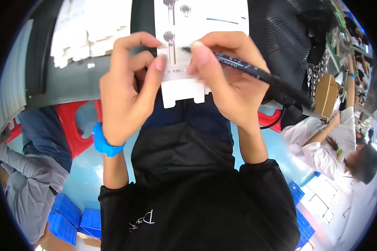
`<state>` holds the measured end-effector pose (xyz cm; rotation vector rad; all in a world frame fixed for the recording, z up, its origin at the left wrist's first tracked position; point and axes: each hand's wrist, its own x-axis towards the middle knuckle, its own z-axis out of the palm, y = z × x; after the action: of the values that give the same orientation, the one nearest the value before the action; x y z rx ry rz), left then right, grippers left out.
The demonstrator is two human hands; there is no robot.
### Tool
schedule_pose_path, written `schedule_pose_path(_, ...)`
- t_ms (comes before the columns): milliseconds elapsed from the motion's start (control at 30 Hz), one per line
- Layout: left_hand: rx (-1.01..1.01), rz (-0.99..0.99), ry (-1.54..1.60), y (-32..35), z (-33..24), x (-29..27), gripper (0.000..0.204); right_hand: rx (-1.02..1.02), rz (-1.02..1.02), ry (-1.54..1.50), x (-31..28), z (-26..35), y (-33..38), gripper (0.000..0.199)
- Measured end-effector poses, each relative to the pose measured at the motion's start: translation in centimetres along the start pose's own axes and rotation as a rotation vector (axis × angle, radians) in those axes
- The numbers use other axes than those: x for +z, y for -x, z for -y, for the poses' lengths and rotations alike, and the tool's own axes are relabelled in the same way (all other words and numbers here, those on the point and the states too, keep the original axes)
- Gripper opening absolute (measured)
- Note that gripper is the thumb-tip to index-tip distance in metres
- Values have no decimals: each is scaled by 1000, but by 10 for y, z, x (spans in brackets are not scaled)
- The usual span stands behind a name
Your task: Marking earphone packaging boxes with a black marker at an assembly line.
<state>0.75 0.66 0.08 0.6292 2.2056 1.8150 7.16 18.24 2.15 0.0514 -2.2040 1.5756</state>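
My left hand (127, 90) pinches the left side of a small white card (183, 88) with a notched lower edge, thumb and forefinger on its upper part. My right hand (230, 79) grips a black marker pen (259, 73) whose tip rests on the top of the card, and its thumb presses the card too. A blue watch (104, 142) sits on my left wrist. Just behind the card lies a white panel (213, 16) with round metal studs. My black sleeves come in from below.
A red plastic stool (73, 125) stands on the blue floor at left beside a seated person in grey trousers (29, 180). A person in a white coat (322, 142) works at right near a brown cardboard box (326, 94). Blue crates (67, 217) sit at lower left.
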Motion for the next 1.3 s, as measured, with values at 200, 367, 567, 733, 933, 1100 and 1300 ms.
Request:
schedule_pose_path(200, 78, -17, -6, 7, 5, 7, 43, -129, -117, 93, -8, 13, -2, 14)
schedule_pose_path(367, 149, 12, -173, 8, -7, 10, 46, -131, -223, 199, -18, 19, 9, 18)
schedule_pose_path(567, 102, 15, -99, 9, -11, 13, 43, -294, -273, 416, -16, -4, 18, 24)
schedule_pose_path(733, 178, -150, 33, 31, -29, 13, 40, -272, -285, 322, -14, -7, 22, 32)
schedule_pose_path(933, 463, -419, -184, 38, -41, -20, 35, -313, -315, 343, -17, -19, 20, 30)
schedule_pose_path(1100, 395, -406, -85, -18, -29, -83, 34, -298, -163, 596, -13, -27, 20, 34)
schedule_pose_path(1300, 284, -293, -193, -73, 6, -124, 37, -280, -90, 604, -22, -26, 20, 41)
